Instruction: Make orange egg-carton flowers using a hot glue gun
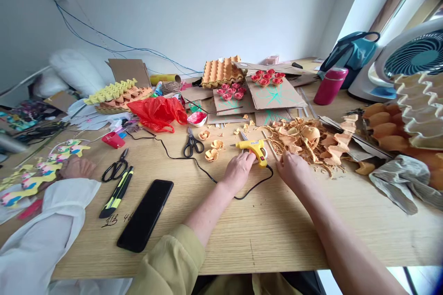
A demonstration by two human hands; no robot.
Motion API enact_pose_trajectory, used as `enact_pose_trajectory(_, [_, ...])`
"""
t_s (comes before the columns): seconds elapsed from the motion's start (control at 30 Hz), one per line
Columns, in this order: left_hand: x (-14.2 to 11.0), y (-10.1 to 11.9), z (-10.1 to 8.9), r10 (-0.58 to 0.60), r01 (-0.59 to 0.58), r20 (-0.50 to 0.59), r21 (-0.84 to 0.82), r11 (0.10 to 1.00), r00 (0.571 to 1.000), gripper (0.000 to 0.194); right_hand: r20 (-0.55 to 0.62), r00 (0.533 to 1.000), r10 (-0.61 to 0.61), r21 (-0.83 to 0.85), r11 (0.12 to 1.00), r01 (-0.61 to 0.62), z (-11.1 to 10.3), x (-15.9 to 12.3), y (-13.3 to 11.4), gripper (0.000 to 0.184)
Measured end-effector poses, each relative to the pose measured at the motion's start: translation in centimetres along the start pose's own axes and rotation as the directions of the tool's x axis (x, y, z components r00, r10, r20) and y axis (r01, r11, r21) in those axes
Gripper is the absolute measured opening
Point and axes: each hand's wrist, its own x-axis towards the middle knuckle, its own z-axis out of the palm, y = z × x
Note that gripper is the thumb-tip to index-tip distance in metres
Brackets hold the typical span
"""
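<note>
My left hand (239, 171) is closed, its fingertips against the yellow glue gun (253, 146), whose nozzle points left. A pair of scissors (243, 136) lies behind the gun, its handles partly hidden. My right hand (294, 171) is closed round the near end of a thin pale stick (270, 144), beside a heap of egg-carton scraps (294, 136). Three unpainted carton flowers (212, 155) sit left of the gun. The gun's black cord (204, 171) curves across the table (221, 235).
At left lie black scissors (115, 167), a utility knife (117, 193) and a phone (145, 215); another person's sleeve (65, 207) reaches in. Further back are red flowers on cardboard (273, 94), a red bag (157, 113) and egg trays (221, 72). A pink bottle (330, 86) and fan (415, 60) stand right.
</note>
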Motion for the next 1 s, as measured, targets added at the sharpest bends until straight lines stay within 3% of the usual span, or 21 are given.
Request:
enact_pose_trajectory(0.13, [-0.8, 0.7, -1.0, 0.002, -0.002, -0.02, -0.012, 1.0, 1.0, 0.014, 0.038, 0.998, 0.049, -0.05, 0.998, -0.048, -0.8, -0.6, 0.6, 0.023])
enact_pose_trajectory(0.3, [-4.3, 0.8, -3.6, -0.022, 0.017, -0.088, -0.055, 0.998, 0.996, 0.012, 0.055, 0.997, 0.061, -0.085, 0.995, -0.056, -1.7, -1.4, 0.5, 0.029])
enact_pose_trajectory(0.4, [-6.3, -1.1, -4.8, -0.133, 0.118, -0.182, -0.09, 0.989, 0.974, 0.012, 0.067, 0.997, 0.044, -0.095, 0.995, -0.037, -1.7, -1.1, -0.4, 0.03])
enact_pose_trajectory(0.53, [-7.8, -5.1, -5.1, -0.331, 0.292, -0.31, -0.165, 0.942, 0.891, 0.018, 0.09, 0.994, 0.057, -0.124, 0.991, -0.045, -1.6, -1.1, -0.3, 0.024])
enact_pose_trajectory(0.7, [-7.9, -8.0, -4.3, -0.476, 0.431, -0.354, -0.202, 0.879, 0.805, 0.022, 0.086, 0.994, 0.062, -0.166, 0.985, -0.048, -2.6, -3.8, 2.5, 0.023])
enact_pose_trajectory(0.87, [-6.5, -7.8, -3.6, -0.502, 0.479, -0.306, -0.152, 0.865, 0.809, 0.04, 0.078, 0.996, 0.036, -0.173, 0.985, -0.022, -3.0, -7.0, 6.1, 0.021])
enact_pose_trajectory(1.0, [-5.3, -7.2, -3.3, -0.522, 0.515, -0.269, -0.103, 0.851, 0.809, 0.044, 0.003, 1.0, 0.022, -0.088, 0.996, -0.022, -2.5, -7.4, 8.3, 0.017])
